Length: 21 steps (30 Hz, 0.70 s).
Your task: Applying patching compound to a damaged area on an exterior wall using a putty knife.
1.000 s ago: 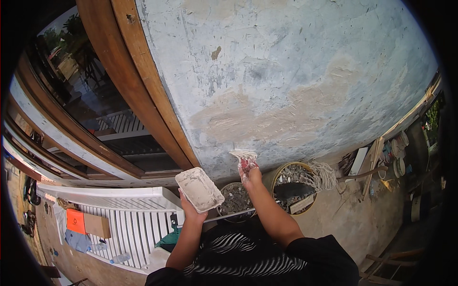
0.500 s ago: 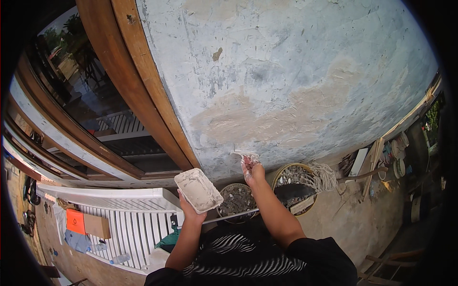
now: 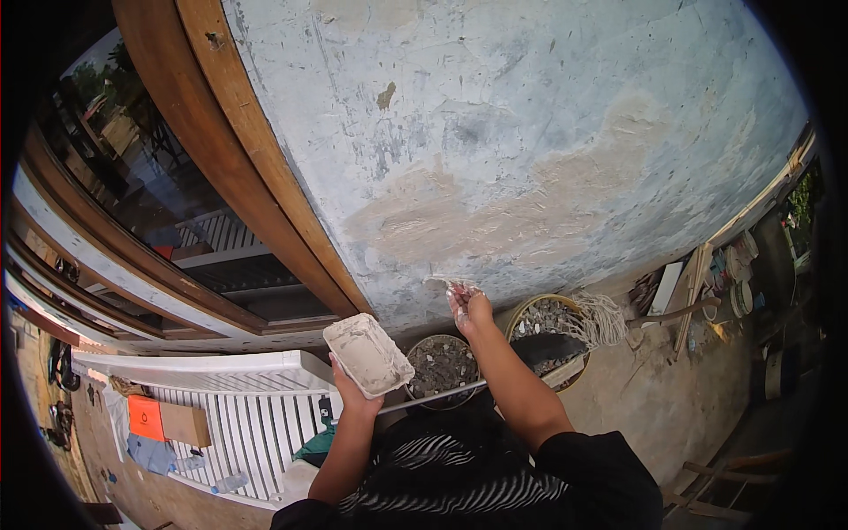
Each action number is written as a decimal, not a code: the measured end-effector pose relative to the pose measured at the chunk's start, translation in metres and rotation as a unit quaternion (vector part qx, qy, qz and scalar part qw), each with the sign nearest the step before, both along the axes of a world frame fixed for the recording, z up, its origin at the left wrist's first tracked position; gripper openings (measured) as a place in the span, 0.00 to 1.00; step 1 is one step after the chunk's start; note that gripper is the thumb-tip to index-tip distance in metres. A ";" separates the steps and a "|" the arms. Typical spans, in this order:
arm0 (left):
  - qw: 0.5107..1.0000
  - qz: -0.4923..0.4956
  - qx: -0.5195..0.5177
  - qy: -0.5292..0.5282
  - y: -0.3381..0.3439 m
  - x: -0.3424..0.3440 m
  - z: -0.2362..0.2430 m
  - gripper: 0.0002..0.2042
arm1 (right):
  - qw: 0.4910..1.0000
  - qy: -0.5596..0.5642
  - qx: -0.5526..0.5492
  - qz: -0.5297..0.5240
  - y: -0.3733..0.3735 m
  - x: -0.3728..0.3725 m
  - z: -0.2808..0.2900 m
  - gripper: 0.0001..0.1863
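Pale filler tray point(image 3: 368, 353) gripped by left hand point(image 3: 352, 391), right hand point(image 3: 469, 309) (clasping scraper point(image 3: 444, 283)) now lower on wall point(image 3: 530, 159)

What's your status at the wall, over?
Left hand holds putty tray. Right hand presses scraper to wall. Baskets of rubble below, not in the way.

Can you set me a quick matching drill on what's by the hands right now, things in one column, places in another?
Things:
1. putty tray
2. scraper blade
3. basin of rubble
4. white louvred shutter

Places:
a. pressed to the grey-blue wall by the right hand
b. lying flat, lower left, below the wooden window frame
c. held up in the left hand
d. on the ground between the two forearms

Pairs: 1-c, 2-a, 3-d, 4-b
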<state>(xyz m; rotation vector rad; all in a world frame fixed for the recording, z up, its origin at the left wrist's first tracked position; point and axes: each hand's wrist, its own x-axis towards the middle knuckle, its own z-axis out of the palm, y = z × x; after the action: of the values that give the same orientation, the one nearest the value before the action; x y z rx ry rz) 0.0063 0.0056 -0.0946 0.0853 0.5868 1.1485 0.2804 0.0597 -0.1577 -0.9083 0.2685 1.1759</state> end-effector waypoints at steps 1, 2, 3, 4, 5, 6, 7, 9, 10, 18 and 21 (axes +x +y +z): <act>1.000 0.005 0.005 0.000 0.000 -0.001 0.000 0.28 | 1.000 -0.004 0.014 -0.006 -0.005 -0.001 0.003 0.11; 1.000 0.004 0.005 0.000 0.000 -0.001 -0.001 0.28 | 1.000 -0.005 0.014 -0.007 -0.013 0.000 0.001 0.11; 1.000 0.003 0.009 0.002 0.000 -0.002 -0.003 0.29 | 1.000 0.001 0.025 -0.005 -0.021 0.000 -0.001 0.11; 1.000 0.002 0.012 0.006 0.000 -0.003 -0.004 0.29 | 0.999 0.007 0.035 -0.002 -0.026 -0.001 -0.003 0.11; 1.000 -0.001 0.012 0.005 0.002 -0.002 -0.003 0.29 | 0.999 0.006 0.035 -0.005 -0.032 0.000 -0.007 0.11; 1.000 -0.023 0.002 0.016 0.004 -0.001 -0.001 0.30 | 1.000 -0.009 -0.002 0.002 -0.036 0.000 -0.010 0.11; 0.999 -0.044 -0.008 0.027 0.007 -0.001 0.001 0.31 | 0.999 -0.024 -0.039 0.009 -0.037 0.001 -0.014 0.11; 0.995 -0.083 -0.001 0.058 0.014 -0.005 0.003 0.32 | 0.997 -0.035 -0.053 0.037 -0.035 0.002 -0.018 0.11; 0.989 -0.120 0.005 0.090 0.017 -0.007 0.003 0.32 | 0.994 -0.046 -0.067 0.066 -0.033 0.001 -0.021 0.11; 0.961 -0.215 0.039 0.170 0.037 -0.028 -0.008 0.34 | 0.998 -0.028 -0.033 0.044 -0.012 0.003 -0.012 0.10; 0.953 -0.238 0.035 0.186 0.043 -0.044 -0.001 0.35 | 0.996 -0.058 -0.029 0.057 -0.024 -0.001 0.001 0.09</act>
<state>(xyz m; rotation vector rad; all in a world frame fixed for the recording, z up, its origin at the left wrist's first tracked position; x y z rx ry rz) -0.0374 0.0484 -0.0955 0.4886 0.8061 0.6819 0.2799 0.0355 -0.1568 -1.0514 0.1588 1.2200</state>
